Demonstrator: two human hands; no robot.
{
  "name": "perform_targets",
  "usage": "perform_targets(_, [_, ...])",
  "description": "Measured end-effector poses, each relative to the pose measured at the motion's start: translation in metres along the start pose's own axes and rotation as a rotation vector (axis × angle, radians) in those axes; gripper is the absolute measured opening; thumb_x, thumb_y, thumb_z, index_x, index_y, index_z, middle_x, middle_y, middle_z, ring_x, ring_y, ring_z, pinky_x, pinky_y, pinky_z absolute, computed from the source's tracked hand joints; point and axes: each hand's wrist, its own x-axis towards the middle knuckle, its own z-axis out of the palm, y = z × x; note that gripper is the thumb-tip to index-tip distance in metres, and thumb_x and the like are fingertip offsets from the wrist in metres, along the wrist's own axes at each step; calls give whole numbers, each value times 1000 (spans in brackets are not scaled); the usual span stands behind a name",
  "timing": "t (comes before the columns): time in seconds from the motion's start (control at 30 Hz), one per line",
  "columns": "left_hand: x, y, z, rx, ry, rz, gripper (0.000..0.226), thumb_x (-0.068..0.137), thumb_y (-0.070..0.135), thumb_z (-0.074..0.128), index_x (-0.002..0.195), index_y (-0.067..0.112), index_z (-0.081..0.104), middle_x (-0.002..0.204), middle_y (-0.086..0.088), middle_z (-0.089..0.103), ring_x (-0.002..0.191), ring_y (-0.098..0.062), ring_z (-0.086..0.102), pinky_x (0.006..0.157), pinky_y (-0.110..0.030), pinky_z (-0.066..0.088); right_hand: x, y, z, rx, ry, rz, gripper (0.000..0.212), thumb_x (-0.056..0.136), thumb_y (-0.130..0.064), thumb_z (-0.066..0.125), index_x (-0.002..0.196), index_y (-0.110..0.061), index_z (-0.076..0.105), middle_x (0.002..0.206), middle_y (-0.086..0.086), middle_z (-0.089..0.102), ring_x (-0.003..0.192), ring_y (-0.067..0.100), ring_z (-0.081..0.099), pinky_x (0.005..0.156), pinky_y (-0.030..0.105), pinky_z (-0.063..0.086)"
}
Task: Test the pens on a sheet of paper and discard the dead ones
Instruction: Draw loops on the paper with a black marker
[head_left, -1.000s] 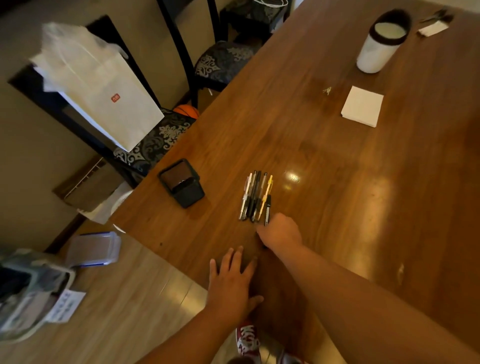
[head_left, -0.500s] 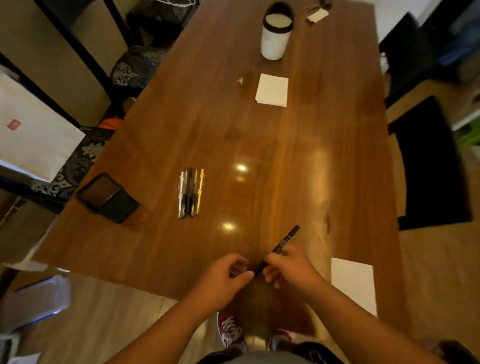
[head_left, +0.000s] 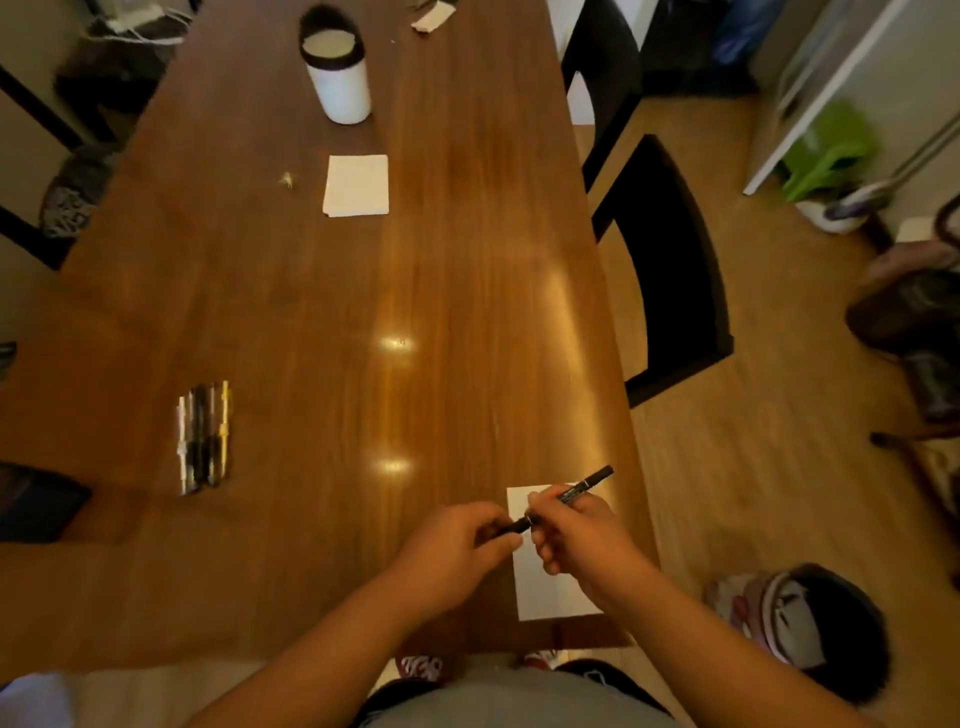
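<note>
No legible text; pen (head_left: 582, 486) marking, shoe (head_left: 420, 667) lettering blurred.

One head-worn wide-angle camera looks steeply down and forward along the table (head_left: 291, 312), close above its near edge.

Bare counter (head_left: 467, 312) stretched between pens (head_left: 203, 439) at left and paper (head_left: 543, 597) at right; a cup (head_left: 340, 88) and pad (head_left: 356, 185) stood far back.

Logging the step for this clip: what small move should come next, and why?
Probably uncap the black pen: the left hand pinches one end, the right hand grips the barrel, both over the sheet of paper.
</note>
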Motion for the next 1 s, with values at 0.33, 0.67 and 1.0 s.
perform_targets(0.33, [37, 60, 30, -55, -15, -62, 16, 96, 37, 56, 88, 26, 66, 77, 5, 66, 62, -1, 56, 61, -27, 48, 19, -34, -76, -24, -227, 1, 20, 96, -25, 60, 79, -13, 62, 61, 4, 59, 52, 13, 53, 46, 22, 43])
perform_targets(0.67, [26, 46, 5, -188, -176, -130, 23, 96, 44, 52, 85, 32, 69, 78, 7, 70, 71, -5, 64, 73, -25, 47, 36, -51, -128, 133, -66, 6, 15, 93, -23, 62, 82, -13, 60, 60, 2, 53, 50, 10, 48, 43, 20, 39])
perform_targets(1.0, [20, 6, 33, 523, -38, 121, 28, 97, 47, 47, 112, 28, 61, 109, 9, 59, 100, -7, 52, 86, -26, 48, 29, -12, -62, -325, 155, -237, 12, 95, -24, 60, 86, -25, 68, 74, -2, 70, 67, 10, 68, 55, 18, 52])
